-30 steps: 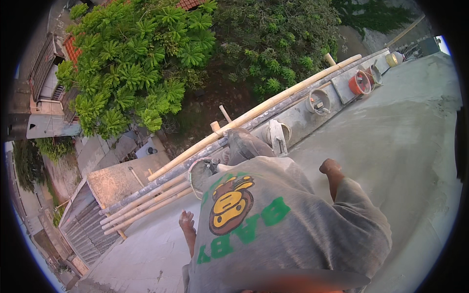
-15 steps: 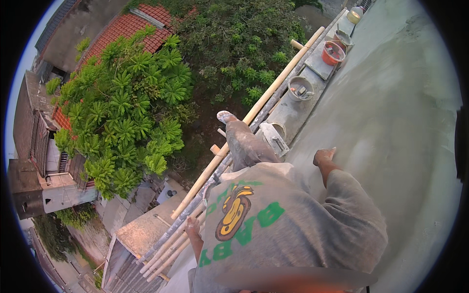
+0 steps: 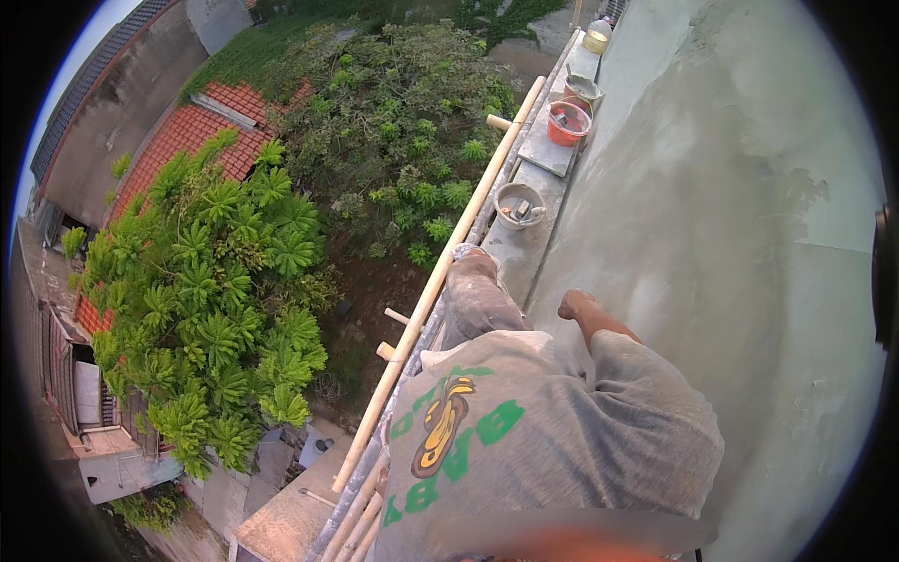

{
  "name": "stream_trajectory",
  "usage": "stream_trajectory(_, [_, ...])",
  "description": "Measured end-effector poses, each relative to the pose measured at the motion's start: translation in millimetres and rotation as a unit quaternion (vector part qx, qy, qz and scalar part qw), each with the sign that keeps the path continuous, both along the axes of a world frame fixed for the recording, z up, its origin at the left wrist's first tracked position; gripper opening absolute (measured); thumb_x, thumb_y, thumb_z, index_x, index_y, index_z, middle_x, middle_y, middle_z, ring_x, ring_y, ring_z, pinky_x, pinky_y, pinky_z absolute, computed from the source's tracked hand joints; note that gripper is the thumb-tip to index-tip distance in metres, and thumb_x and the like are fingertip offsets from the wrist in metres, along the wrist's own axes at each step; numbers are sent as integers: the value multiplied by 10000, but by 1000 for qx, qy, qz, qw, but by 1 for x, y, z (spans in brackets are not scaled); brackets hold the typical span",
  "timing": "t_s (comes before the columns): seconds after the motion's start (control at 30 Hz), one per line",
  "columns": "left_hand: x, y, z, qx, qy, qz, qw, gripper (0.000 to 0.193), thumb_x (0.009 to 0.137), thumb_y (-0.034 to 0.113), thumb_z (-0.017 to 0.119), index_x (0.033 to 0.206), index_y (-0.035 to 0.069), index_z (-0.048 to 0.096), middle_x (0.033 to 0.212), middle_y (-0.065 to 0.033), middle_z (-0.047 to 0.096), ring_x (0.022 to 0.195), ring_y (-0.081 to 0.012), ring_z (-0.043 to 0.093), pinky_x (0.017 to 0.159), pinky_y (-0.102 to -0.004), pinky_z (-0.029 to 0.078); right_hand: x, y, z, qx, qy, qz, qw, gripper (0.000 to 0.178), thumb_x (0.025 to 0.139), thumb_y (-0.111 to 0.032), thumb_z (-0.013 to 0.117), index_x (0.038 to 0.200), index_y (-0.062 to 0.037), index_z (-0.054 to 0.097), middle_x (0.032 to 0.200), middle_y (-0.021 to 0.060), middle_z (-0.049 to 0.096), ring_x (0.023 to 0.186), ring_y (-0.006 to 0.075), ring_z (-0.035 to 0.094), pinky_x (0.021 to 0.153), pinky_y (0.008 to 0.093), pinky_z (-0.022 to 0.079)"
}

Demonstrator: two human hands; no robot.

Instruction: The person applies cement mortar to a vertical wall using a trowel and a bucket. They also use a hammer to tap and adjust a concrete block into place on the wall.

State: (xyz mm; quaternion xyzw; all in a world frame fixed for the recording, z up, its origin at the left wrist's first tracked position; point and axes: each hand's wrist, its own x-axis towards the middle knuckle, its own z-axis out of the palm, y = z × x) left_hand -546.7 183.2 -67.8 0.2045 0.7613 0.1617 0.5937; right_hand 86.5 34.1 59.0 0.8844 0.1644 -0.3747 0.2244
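Note:
My right hand is out in front of my body, beside the damp grey plastered wall. Its fingers are curled in, and whatever they may hold is hidden; contact with the wall cannot be made out. Only a sliver of my left hand or forearm shows past the edge of my grey shirt, close to the bamboo poles, and its fingers are hidden. My leg in dusty trousers stretches ahead along the scaffold planks. The nearest container is a grey bucket with small tools or blocks inside.
Farther along the planks stand a red bucket, another bucket and a yellowish container. A long bamboo rail edges the scaffold on the left. Beyond it lie a drop, leafy trees and a red tiled roof.
My foot has moved in from beyond the rail, and my leg now covers where a bucket and flat tool showed. My right hand's fingers have curled; my left hand has mostly gone behind the shirt.

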Motion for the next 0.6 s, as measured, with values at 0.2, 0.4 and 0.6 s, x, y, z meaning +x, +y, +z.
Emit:
stream_trajectory(0.2, [51, 40, 5, 9, 7, -10, 1000, 630, 897, 543, 603, 1282, 59, 481, 1190, -132, 614, 1030, -236, 600, 783, -387, 423, 79, -7, -98, 136, -5, 43, 990, 335, 796, -301, 535, 832, -36, 736, 875, 173, 713, 840, 297, 697, 766, 381, 541])
stream_trajectory(0.4, [145, 99, 24, 47, 19, -43, 998, 641, 900, 555, 592, 1282, 53, 475, 1210, -133, 607, 1063, -239, 587, 835, -408, 421, 151, 7, -100, 197, 14, -126, 972, 375, 784, -351, 549, 732, -14, 705, 705, 166, 681, 635, 292, 673, 636, 368, 554])
stream_trajectory(0.6, [309, 173, 47, 86, 12, -149, 985, 725, 903, 563, 560, 1392, 51, 409, 1305, -182, 562, 1139, -335, 585, 1001, -552, 362, 254, 18, -162, 170, 47, -167, 970, 434, 814, -323, 610, 1121, -24, 681, 1195, 207, 641, 1143, 353, 601, 960, 455, 473])
